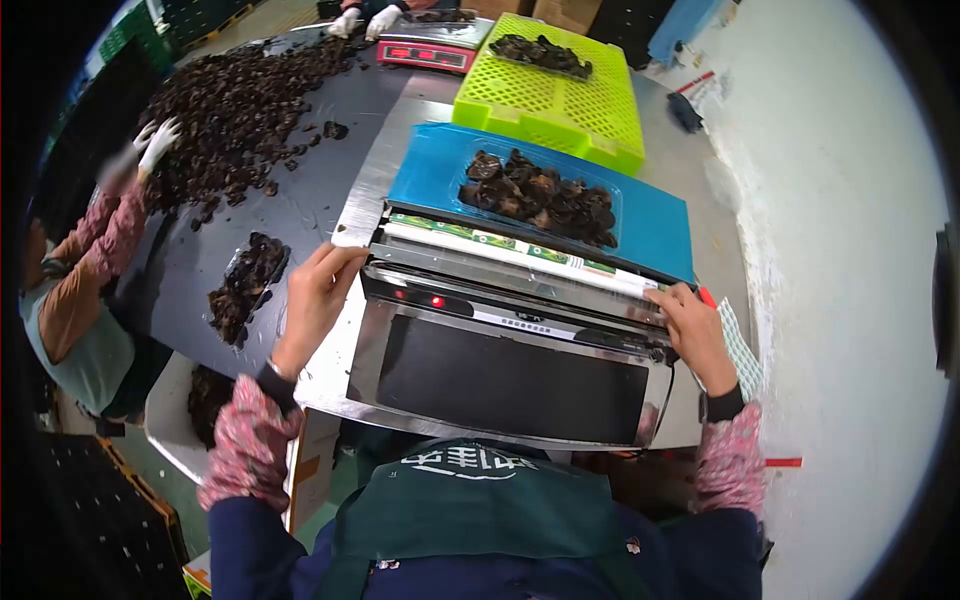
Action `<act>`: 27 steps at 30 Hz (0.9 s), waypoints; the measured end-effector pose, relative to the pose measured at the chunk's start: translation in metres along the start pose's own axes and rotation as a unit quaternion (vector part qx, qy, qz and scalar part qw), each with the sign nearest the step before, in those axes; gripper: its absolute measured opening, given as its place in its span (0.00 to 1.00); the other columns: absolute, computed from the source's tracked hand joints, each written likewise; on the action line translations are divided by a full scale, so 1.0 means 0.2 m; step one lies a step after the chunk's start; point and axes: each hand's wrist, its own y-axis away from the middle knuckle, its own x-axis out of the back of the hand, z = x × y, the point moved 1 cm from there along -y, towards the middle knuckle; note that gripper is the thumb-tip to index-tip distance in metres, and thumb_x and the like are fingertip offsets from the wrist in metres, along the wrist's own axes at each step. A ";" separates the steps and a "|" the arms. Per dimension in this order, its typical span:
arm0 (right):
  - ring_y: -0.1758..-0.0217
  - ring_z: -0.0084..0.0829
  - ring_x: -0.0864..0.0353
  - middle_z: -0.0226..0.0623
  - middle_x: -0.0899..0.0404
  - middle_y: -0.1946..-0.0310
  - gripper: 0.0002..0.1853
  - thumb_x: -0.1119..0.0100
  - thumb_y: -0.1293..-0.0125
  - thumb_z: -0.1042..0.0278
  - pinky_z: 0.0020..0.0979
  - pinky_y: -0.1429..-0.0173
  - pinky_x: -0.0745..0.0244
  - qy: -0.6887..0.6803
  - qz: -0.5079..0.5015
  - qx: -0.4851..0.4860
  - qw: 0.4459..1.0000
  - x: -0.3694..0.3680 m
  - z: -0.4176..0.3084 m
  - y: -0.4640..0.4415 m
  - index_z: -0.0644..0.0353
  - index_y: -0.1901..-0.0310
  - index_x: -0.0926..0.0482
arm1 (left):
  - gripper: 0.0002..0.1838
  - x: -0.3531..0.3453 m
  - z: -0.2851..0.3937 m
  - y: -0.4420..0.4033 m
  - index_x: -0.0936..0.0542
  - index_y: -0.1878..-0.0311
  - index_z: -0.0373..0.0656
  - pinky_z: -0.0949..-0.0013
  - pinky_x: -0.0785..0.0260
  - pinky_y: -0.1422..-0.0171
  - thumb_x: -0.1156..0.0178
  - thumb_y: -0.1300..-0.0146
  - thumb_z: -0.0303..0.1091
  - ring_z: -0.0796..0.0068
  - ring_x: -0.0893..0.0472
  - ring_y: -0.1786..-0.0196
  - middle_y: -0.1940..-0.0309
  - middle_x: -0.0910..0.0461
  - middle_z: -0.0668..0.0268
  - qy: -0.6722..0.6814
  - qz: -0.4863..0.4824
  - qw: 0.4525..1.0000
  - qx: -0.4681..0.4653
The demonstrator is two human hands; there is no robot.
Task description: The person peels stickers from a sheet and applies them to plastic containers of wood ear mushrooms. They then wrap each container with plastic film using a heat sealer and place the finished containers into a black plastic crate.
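A film wrapping machine (510,370) with a dark flat plate and a red light stands in front of me. My left hand (322,290) is closed at the left end of its film slot, thumb and fingers pinching the edge of the clear plastic film (520,282). At the right end, my right hand (695,330) pinches the film's other side. Behind the film lies a roll with green and white print (500,243). Just beyond, a clear tray of dark wood ear mushrooms (540,195) rests on the machine's blue board (655,225).
A lime-green crate (550,90) behind carries another filled tray (540,55). To the left is a large mushroom heap (240,110), with a filled tray (245,290) nearer me. A co-worker's gloved hands (155,145) are at the heap; another's gloves are beside a red scale (425,55).
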 end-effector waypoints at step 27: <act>0.61 0.39 0.17 0.46 0.19 0.65 0.12 0.53 0.25 0.61 0.36 0.57 0.23 -0.649 0.310 -0.198 0.666 0.25 0.05 -0.62 0.63 0.54 0.30 | 0.09 -0.09 0.19 -1.02 0.32 0.55 0.42 0.77 0.25 0.64 0.58 0.24 0.36 0.74 0.17 0.62 0.64 0.20 0.59 0.593 0.087 0.792 0.120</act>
